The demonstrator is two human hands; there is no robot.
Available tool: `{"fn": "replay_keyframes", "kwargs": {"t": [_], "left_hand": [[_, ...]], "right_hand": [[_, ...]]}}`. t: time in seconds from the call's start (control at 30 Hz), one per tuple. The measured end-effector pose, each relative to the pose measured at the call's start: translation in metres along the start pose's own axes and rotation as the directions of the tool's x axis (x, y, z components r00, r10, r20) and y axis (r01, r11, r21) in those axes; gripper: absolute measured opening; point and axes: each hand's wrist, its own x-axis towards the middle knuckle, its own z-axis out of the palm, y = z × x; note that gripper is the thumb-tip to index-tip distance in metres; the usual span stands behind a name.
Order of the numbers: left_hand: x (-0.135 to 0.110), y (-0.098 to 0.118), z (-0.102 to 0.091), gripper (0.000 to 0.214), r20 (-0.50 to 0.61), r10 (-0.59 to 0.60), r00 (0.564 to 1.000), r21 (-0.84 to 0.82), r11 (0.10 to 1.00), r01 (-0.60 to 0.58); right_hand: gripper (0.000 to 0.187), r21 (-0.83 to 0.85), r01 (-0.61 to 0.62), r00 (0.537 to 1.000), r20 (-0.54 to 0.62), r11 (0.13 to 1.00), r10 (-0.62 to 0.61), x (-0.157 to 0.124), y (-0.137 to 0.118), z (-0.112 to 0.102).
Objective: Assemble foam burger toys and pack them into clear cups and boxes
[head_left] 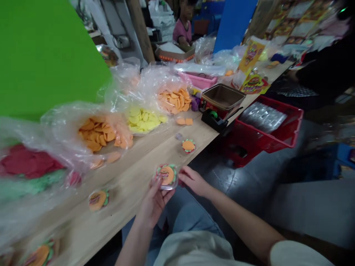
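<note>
Burger toy [167,175] — left hand [154,203] holds, right hand [194,181] touches edge.

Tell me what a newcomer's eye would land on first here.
At centre, the left hand and right hand hold a small burger-shaped piece in a clear case over the table edge. Behind it, clear bags hold orange discs and yellow discs along the table. A flat green panel fills the upper left; a red crate stands at right.
</note>
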Motion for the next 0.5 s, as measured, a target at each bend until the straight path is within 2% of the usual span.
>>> {"fn": "replay_keyframes", "kwargs": {"t": [0.03, 0.07, 0.1, 0.13, 0.17, 0.2, 0.23, 0.27, 0.33, 0.43, 0.5], "left_hand": [[0.009, 0.0, -0.001, 0.036, -0.013, 0.014, 1.0, -0.033, 0.999, -0.015], [0.017, 0.002, -0.003, 0.033, -0.052, 0.046, 0.998, -0.049, 0.998, -0.049], [0.026, 0.004, -0.007, 0.03, -0.108, 0.087, 0.99, -0.045, 0.995, -0.092], [0.034, 0.006, -0.012, 0.026, -0.168, 0.129, 0.977, -0.025, 0.991, -0.135], [0.043, 0.009, -0.017, 0.024, -0.215, 0.158, 0.964, 0.0, 0.987, -0.162], [0.051, 0.011, -0.022, 0.024, -0.244, 0.172, 0.954, 0.022, 0.985, -0.172], [0.058, 0.013, -0.027, 0.024, -0.254, 0.173, 0.952, 0.035, 0.985, -0.17], [0.064, 0.014, -0.032, 0.024, -0.248, 0.165, 0.955, 0.04, 0.986, -0.16], [0.072, 0.013, -0.038, 0.026, -0.227, 0.157, 0.961, 0.044, 0.988, -0.151], [0.074, 0.01, -0.041, 0.033, -0.205, 0.164, 0.965, 0.026, 0.986, -0.163], [0.073, 0.01, -0.042, 0.038, -0.195, 0.15, 0.969, 0.006, 0.988, -0.152]], "right_hand": [[0.026, -0.122, 0.014, 0.993, -0.111, 0.992, -0.028, 0.006, 0.0, -0.026], [0.023, -0.232, 0.001, 0.961, -0.268, 0.973, -0.065, 0.015, -0.002, -0.056], [0.021, -0.308, -0.037, 0.878, -0.465, 0.951, -0.116, 0.025, -0.008, -0.09], [0.019, -0.35, -0.106, 0.757, -0.635, 0.931, -0.153, 0.035, -0.016, -0.125], [0.017, -0.358, -0.177, 0.672, -0.725, 0.917, -0.153, 0.047, -0.027, -0.159], [0.015, -0.352, -0.203, 0.632, -0.76, 0.914, -0.152, 0.058, -0.039, -0.19], [0.013, -0.339, -0.224, 0.615, -0.777, 0.914, -0.137, 0.07, -0.05, -0.216], [0.012, -0.315, -0.243, 0.624, -0.775, 0.917, -0.101, 0.081, -0.06, -0.237], [0.012, -0.246, -0.28, 0.678, -0.735, 0.928, 0.009, 0.101, -0.074, -0.263], [0.011, -0.131, -0.331, 0.762, -0.621, 0.935, 0.183, 0.118, -0.078, -0.278], [0.011, -0.075, -0.316, 0.796, -0.563, 0.946, 0.222, 0.117, -0.074, -0.28]]}}
